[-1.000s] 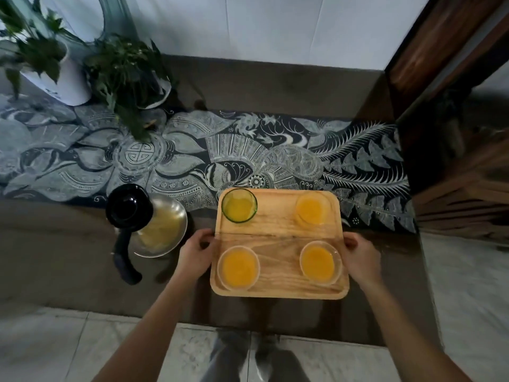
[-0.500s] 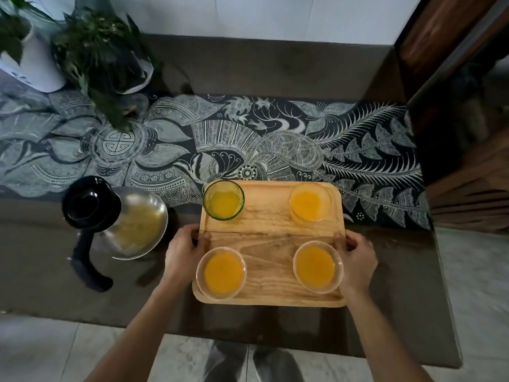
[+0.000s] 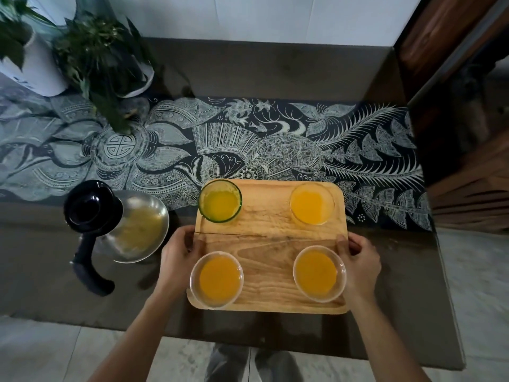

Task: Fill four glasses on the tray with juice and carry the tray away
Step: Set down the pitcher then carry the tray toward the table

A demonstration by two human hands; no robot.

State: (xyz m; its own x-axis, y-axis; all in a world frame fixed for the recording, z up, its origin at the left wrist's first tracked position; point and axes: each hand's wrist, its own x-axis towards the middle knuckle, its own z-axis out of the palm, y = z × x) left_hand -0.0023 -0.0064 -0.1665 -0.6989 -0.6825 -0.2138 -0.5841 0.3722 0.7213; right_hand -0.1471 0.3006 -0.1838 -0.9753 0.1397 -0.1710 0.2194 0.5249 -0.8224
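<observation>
A wooden tray [image 3: 271, 238] sits near the front of the dark table, holding several glasses of orange juice: a green-rimmed glass [image 3: 220, 201] at the far left, a clear glass [image 3: 311, 204] at the far right, another clear glass [image 3: 217, 279] at the near left and one more glass [image 3: 319, 273] at the near right. My left hand [image 3: 179, 256] grips the tray's left edge, thumb on top. My right hand [image 3: 360, 263] grips the right edge the same way.
A steel jug [image 3: 129, 230] with a black lid and handle stands just left of the tray. A patterned dark runner [image 3: 275, 144] crosses the table. Two potted plants [image 3: 96, 59] stand at the back left. Dark wooden furniture [image 3: 462, 111] rises on the right.
Both hands have closed more firmly on the tray's sides. The tray appears larger and closer to me, and the view has shifted slightly.
</observation>
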